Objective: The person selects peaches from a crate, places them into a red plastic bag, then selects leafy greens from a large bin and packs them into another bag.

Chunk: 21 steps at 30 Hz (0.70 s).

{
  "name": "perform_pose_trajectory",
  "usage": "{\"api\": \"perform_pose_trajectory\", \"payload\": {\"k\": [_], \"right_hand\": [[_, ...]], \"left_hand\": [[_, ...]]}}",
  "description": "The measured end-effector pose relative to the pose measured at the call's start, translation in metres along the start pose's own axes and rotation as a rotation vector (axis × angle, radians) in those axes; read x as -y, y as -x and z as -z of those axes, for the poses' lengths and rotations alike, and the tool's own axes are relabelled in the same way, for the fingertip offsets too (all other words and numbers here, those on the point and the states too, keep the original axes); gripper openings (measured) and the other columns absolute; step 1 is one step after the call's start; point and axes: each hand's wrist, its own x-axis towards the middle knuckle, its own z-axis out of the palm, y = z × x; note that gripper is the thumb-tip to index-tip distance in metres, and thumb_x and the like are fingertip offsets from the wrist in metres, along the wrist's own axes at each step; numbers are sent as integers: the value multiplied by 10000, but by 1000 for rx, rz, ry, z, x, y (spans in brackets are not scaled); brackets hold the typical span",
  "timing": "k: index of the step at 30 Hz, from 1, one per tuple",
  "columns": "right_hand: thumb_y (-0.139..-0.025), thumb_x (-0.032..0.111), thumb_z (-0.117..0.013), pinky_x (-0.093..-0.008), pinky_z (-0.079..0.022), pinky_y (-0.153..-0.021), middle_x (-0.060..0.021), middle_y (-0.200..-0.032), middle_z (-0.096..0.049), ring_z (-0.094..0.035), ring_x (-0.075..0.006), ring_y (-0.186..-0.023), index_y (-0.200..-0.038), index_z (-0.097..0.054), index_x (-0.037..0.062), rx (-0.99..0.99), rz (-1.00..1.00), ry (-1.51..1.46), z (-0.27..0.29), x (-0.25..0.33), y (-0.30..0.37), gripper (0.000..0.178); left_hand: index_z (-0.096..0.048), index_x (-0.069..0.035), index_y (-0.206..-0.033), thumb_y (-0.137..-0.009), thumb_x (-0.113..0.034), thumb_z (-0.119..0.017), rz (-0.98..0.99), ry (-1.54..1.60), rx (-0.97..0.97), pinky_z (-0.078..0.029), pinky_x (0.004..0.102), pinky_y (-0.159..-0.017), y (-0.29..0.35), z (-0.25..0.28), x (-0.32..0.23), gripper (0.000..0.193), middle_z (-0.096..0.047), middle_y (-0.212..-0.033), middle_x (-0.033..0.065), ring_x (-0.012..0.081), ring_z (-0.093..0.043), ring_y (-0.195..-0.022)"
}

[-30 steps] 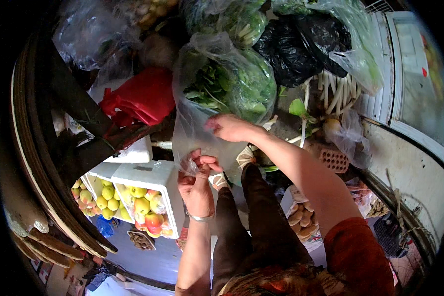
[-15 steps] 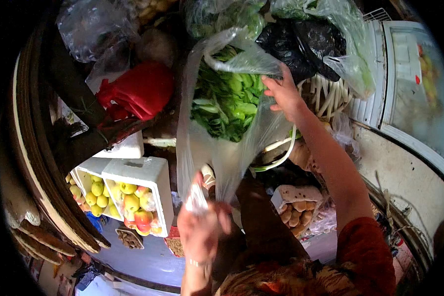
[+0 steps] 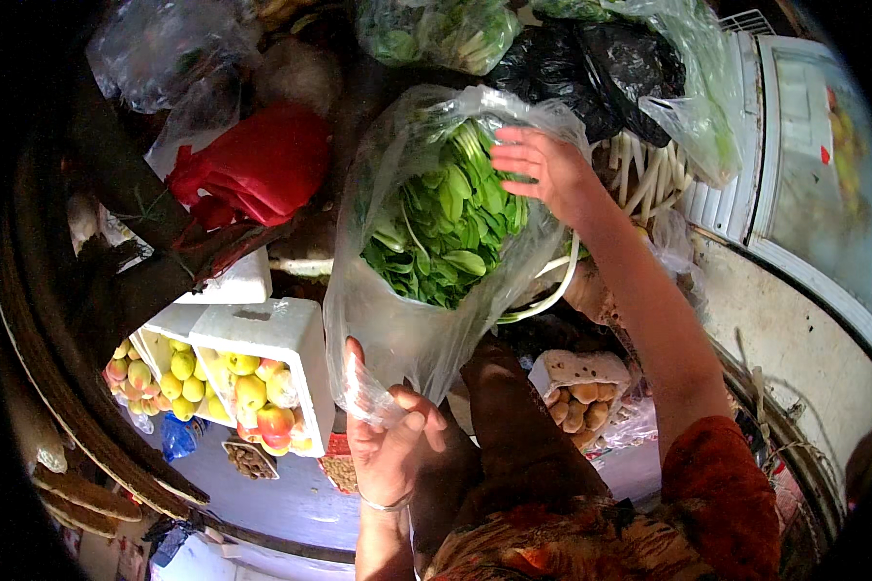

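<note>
The mouth of the clear plastic bag (image 3: pixel 397 334), at the centre of the frame, has been spread. One second ago, film lay over much of the contents; now the leafy greens (image 3: pixel 455 208) are exposed in the upper half of the bag, leaves toward the lower left and pale stems toward the top. Over the last half second, the right hand (image 3: pixel 543 169) has shifted inward from the bag's right rim to a position over the greens. In effect, the contents are now accessible from above.

Left hand (image 3: pixel 392 445): positioned at lower centre, forearm rising from the bottom edge, bracelet (image 3: pixel 388 505) at the wrist. The fingers grasp the near edge of the bag, film gathered at the thumb, with the index finger extended upward along the plastic.

Right hand: forearm enters from the lower right and runs diagonally to the upper centre. The fingers are released, extended and slightly separated, pointing left across the pale stems. Contact with the stems cannot be confirmed from this view.

Adjacent items: red plastic bag (image 3: pixel 262 165) at upper left; black plastic bag (image 3: pixel 639 82) at upper right; white foam box (image 3: pixel 305 387) of apples (image 3: pixel 252 389) at lower left.
</note>
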Motion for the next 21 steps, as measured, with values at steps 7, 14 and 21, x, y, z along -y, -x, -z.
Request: {"api": "perform_pose_trajectory", "payload": {"k": [7, 14, 21], "right_hand": [[-646, 335, -811, -568, -274, -1048, -179, -1459, -283, -311, -334, -1329, -1446, -270, 104, -200, 185, 915, -40, -63, -60, 993], [-510, 541, -842, -724, -195, -1008, -183, -1529, 22, 14, -533, -1352, -1488, -86, 211, -105, 51, 1227, -124, -107, -71, 1279], [-783, 267, -675, -637, -389, -889, -154, -1469, -240, -311, -466, -1248, -1378, -382, 262, -240, 221, 1616, -97, -160, -90, 663]], "left_hand": [[-18, -122, -1489, -809, 0, -625, 6, -21, 15, -480, 265, -525, -8, -9, 3, 920, -603, -770, 114, 195, -586, -623], [14, -148, -1490, -807, 20, -627, 73, -45, -2, -498, 280, -559, 0, -11, 6, 951, -603, -813, 135, 206, -595, -657], [64, -186, -1485, -829, 32, -606, 53, -55, -18, -504, 300, -630, 1, -14, 7, 962, -604, -812, 164, 201, -583, -627]]}}
